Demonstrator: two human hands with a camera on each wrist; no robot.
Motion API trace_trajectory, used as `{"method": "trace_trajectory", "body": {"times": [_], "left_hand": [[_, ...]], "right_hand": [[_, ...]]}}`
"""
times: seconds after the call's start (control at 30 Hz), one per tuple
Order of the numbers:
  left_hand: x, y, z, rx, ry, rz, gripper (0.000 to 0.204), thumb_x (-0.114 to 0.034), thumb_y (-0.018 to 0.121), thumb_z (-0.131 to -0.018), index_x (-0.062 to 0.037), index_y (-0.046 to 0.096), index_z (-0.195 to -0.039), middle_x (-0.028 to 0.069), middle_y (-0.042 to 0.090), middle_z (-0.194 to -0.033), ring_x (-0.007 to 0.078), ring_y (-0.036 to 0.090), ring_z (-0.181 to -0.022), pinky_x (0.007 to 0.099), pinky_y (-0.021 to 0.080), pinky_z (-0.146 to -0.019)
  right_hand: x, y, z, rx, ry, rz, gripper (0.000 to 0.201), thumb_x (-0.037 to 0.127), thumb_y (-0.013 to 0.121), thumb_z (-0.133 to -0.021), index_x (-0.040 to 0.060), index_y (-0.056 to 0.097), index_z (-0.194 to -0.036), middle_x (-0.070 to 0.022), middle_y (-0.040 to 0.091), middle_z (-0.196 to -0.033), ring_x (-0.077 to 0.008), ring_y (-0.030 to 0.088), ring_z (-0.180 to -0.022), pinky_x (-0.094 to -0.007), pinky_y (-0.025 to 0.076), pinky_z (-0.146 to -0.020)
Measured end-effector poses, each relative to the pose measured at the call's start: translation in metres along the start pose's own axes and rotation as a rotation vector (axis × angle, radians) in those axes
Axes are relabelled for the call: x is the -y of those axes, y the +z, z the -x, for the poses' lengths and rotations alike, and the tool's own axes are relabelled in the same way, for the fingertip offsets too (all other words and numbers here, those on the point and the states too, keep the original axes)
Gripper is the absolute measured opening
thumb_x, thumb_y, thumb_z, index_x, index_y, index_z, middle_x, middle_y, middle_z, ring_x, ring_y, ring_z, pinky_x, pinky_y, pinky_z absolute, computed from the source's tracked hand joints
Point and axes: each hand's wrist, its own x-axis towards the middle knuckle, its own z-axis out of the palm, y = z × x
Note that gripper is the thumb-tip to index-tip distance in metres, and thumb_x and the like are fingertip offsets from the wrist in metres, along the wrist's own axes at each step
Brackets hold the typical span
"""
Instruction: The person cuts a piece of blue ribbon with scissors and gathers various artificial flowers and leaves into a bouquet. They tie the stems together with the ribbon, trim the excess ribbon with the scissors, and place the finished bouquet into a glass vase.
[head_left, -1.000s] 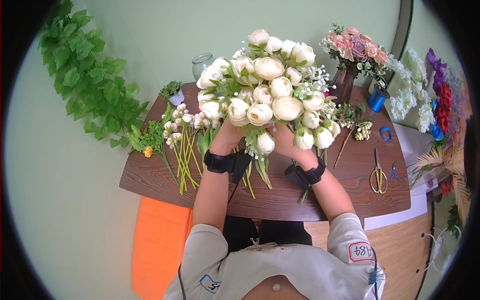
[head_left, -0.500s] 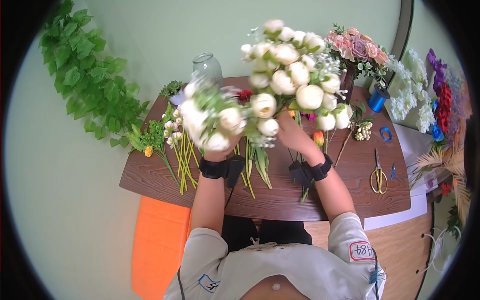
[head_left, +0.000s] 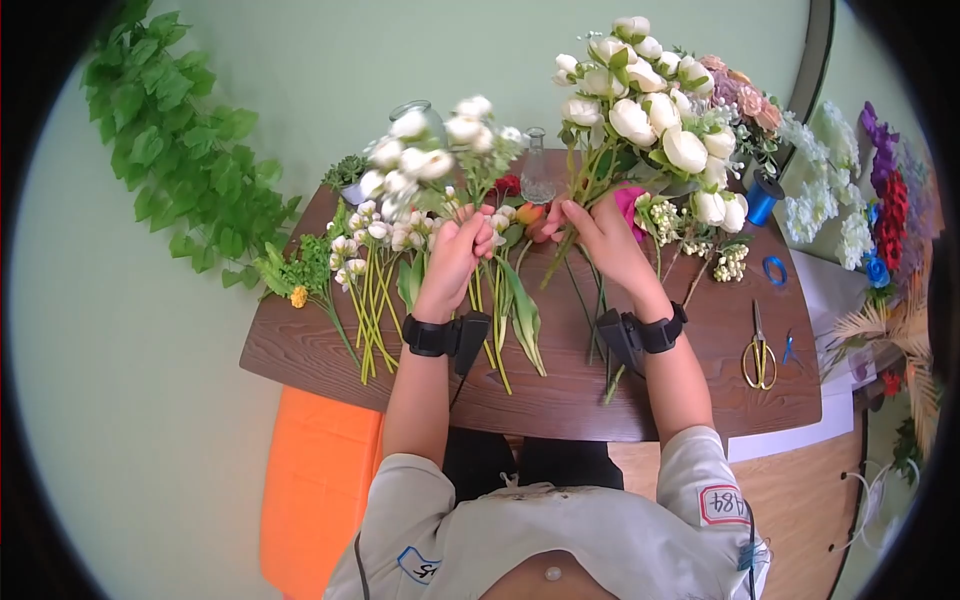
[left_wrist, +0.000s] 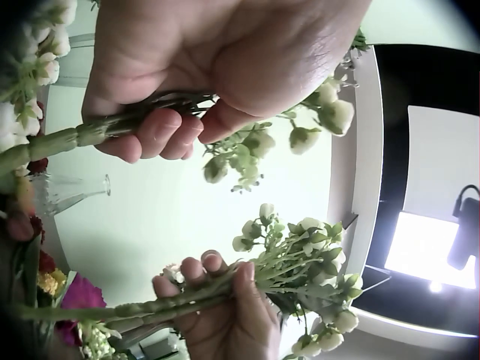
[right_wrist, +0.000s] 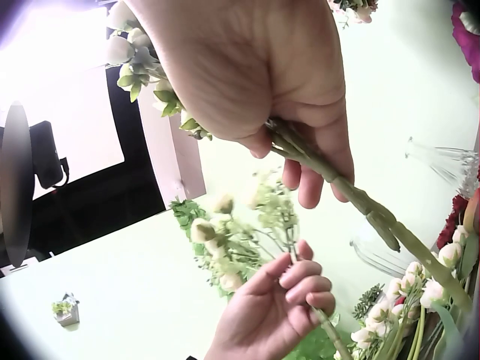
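Note:
My left hand (head_left: 458, 258) grips the green stem of a white artificial peony bunch (head_left: 430, 163), whose blooms blur in the head view. To its right, my right hand (head_left: 612, 248) holds the stems of a fuller white peony bunch (head_left: 660, 118), its heads leaning up and right. Fingers curl round a thick, jointed green stem (left_wrist: 52, 146) in the left wrist view. The right wrist view shows the other thick stem (right_wrist: 375, 214) running out below the right hand. Both bunches are held above the wooden table (head_left: 690, 380), apart from each other.
Pale pink-white flowers (head_left: 352, 245) with long green stems lie at the left of the table. A clear glass vase (head_left: 537, 175) stands behind the hands. Scissors (head_left: 759, 350), a blue ribbon spool (head_left: 764, 196) and a vase of pink flowers (head_left: 750, 100) are on the right.
The two white bunches, together between the hands a second ago, have come apart. The right one has moved up and right; the left one stays at the left, now raised upright.

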Motion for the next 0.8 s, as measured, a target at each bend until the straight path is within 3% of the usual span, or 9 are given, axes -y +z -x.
{"method": "trace_trajectory", "body": {"times": [0.17,0.23,0.4,0.5,0.53,0.63,0.67,0.73,0.8], "left_hand": [[0.042,-0.017,-0.006,-0.059,-0.154,-0.231,0.017,-0.008,0.039,-0.083,-0.0014,0.043,-0.098,-0.0025,0.043,-0.066,0.0055,0.040,-0.058,0.0185,0.035,-0.054],[0.056,-0.018,-0.005,-0.070,-0.224,-0.261,0.021,-0.007,0.039,-0.083,-0.0013,0.042,-0.102,-0.0002,0.049,-0.070,0.0068,0.044,-0.062,0.0188,0.036,-0.056],[0.085,-0.023,-0.006,0.011,-0.177,-0.457,0.020,-0.015,0.041,-0.084,0.0018,0.044,-0.094,0.0057,0.053,-0.069,0.0132,0.049,-0.062,0.0263,0.040,-0.056],[0.077,-0.010,-0.001,-0.050,-0.192,-0.970,0.040,-0.033,0.053,-0.078,0.0069,0.051,-0.078,0.0148,0.056,-0.069,0.0249,0.055,-0.064,0.0343,0.043,-0.061],[0.072,-0.008,0.001,-0.045,-0.195,-0.977,0.040,-0.033,0.053,-0.078,0.0069,0.051,-0.078,0.0148,0.056,-0.069,0.0249,0.055,-0.064,0.0343,0.043,-0.061],[0.038,0.011,0.011,-0.007,-0.106,-1.530,0.040,-0.032,0.055,-0.077,0.0070,0.055,-0.072,0.0210,0.056,-0.061,0.0322,0.057,-0.061,0.0357,0.044,-0.057],[0.025,0.018,0.013,-0.004,-0.106,-1.539,0.040,-0.032,0.055,-0.077,0.0070,0.055,-0.072,0.0210,0.056,-0.061,0.0322,0.057,-0.061,0.0357,0.044,-0.057],[0.011,0.028,0.014,-0.054,0.136,-1.170,0.029,-0.024,0.056,-0.079,0.0044,0.058,-0.084,0.0109,0.058,-0.063,0.0140,0.057,-0.060,0.0257,0.043,-0.056],[0.013,0.034,0.011,0.008,0.234,-0.946,0.022,-0.014,0.055,-0.079,0.0046,0.057,-0.089,0.0081,0.060,-0.071,0.0105,0.057,-0.067,0.0228,0.044,-0.062]], "right_hand": [[0.005,-0.001,0.002,0.000,0.011,-0.076,0.019,0.014,0.039,-0.088,-0.0046,0.043,-0.082,-0.0081,0.053,-0.073,-0.0143,0.055,-0.066,-0.0255,0.046,-0.058],[0.008,-0.002,0.002,0.075,0.013,-0.054,0.014,0.012,0.035,-0.089,-0.0005,0.037,-0.093,-0.0062,0.050,-0.075,-0.0136,0.054,-0.071,-0.0254,0.045,-0.066],[0.002,-0.003,0.003,0.082,-0.047,0.006,0.014,0.012,0.036,-0.088,0.0002,0.035,-0.095,-0.0055,0.050,-0.075,-0.0134,0.053,-0.070,-0.0261,0.044,-0.066],[-0.001,-0.006,0.001,0.079,-0.085,0.100,0.013,0.012,0.036,-0.088,0.0008,0.035,-0.095,-0.0047,0.049,-0.074,-0.0126,0.051,-0.072,-0.0266,0.042,-0.069],[-0.001,-0.007,0.001,0.081,-0.108,0.176,0.013,0.011,0.037,-0.088,0.0012,0.035,-0.095,-0.0043,0.049,-0.073,-0.0121,0.050,-0.073,-0.0269,0.041,-0.072],[0.005,-0.006,0.002,0.080,-0.053,0.114,0.013,0.011,0.038,-0.087,0.0011,0.037,-0.096,-0.0034,0.049,-0.073,-0.0119,0.048,-0.077,-0.0275,0.039,-0.077],[0.005,-0.005,0.002,0.075,-0.056,0.107,0.013,0.011,0.038,-0.087,0.0011,0.037,-0.096,-0.0034,0.049,-0.073,-0.0119,0.048,-0.077,-0.0275,0.039,-0.077],[0.003,-0.002,0.003,0.077,-0.067,0.081,0.015,0.012,0.039,-0.086,-0.0001,0.039,-0.096,-0.0035,0.049,-0.074,-0.0128,0.048,-0.079,-0.0279,0.037,-0.079],[0.000,-0.001,0.003,0.050,-0.056,0.101,0.016,0.012,0.040,-0.086,-0.0004,0.040,-0.097,-0.0040,0.049,-0.075,-0.0131,0.048,-0.081,-0.0279,0.037,-0.080]]}}
